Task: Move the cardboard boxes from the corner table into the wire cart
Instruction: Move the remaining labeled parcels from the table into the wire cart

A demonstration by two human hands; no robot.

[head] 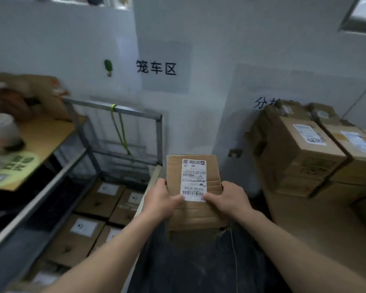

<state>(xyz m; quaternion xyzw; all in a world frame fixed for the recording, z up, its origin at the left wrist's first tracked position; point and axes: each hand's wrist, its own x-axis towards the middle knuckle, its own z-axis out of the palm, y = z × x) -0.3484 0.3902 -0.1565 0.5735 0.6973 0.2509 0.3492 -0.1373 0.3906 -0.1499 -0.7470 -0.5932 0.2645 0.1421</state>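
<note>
Our left hand point(160, 198) and right hand point(230, 199) grip a box point(194, 214) by its sides, thumbs on top, between the cart point(140, 114) and the desk point(317, 229).

One small box point(194, 176) is held. One wire cart point(118, 108) contains at least five labelled boxes point(103, 197). Two large boxes point(298, 149) sit on one table point(317, 225).

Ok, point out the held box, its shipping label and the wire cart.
held box point(197, 214): head view, bare cardboard below the label.
shipping label point(193, 179): head view, its middle.
wire cart point(135, 112): head view, top rail.
</note>
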